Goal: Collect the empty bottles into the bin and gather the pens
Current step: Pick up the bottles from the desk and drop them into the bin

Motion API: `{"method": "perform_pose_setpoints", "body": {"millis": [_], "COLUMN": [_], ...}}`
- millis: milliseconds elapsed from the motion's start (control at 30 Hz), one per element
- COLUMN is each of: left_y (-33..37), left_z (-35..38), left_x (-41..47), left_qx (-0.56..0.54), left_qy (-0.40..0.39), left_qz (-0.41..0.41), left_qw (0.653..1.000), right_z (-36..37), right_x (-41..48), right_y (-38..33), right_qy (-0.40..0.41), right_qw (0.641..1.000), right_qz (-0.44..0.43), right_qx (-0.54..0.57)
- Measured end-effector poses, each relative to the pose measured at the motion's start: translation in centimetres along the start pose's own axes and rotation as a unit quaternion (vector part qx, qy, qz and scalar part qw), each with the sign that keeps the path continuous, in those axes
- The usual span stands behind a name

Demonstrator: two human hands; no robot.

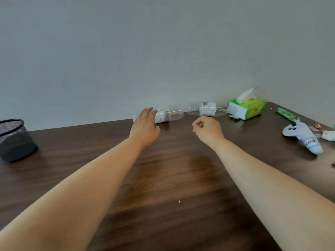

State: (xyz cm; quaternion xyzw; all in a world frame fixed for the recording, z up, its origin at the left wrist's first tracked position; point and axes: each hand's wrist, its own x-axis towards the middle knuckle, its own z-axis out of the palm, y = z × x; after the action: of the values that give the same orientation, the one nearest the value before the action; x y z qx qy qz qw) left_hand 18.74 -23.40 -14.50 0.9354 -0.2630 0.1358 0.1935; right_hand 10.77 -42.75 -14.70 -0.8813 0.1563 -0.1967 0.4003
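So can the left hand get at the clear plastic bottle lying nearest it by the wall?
Probably yes: the left hand is open, its fingers already at the clear plastic bottle, with nothing between them.

On my dark wood-grain table (163, 178), over at the far right corner, a green and white tissue pack (246, 107) lies with a white tissue sticking up out of its top. Right of it, near the edge, I see a small green packet (285, 115). Closer to me lies a white plush toy (301, 136) with black dots. A plain grey wall (163, 51) stands behind.
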Motion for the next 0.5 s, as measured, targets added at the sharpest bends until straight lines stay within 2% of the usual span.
{"method": "perform_pose_setpoints", "body": {"millis": [167, 400, 500], "left_y": [-0.3, -1.6, -1.8], "left_z": [1.9, 3.9, 4.7], "left_x": [4.3, 8.4, 8.6], "left_qx": [0.106, 0.135, 0.156], "left_qy": [-0.072, -0.129, -0.104], "left_qz": [-0.017, -0.056, -0.062], "left_qw": [0.992, 0.981, 0.980], "right_z": [-0.7, -0.1, 0.5], "right_x": [2.7, 5.9, 7.0], "right_y": [2.4, 3.8, 4.2], "right_qy": [0.012, 0.009, 0.006], "right_qw": [1.000, 1.000, 1.000], "right_qz": [0.020, 0.015, 0.011], "right_qx": [-0.011, -0.019, -0.021]}}
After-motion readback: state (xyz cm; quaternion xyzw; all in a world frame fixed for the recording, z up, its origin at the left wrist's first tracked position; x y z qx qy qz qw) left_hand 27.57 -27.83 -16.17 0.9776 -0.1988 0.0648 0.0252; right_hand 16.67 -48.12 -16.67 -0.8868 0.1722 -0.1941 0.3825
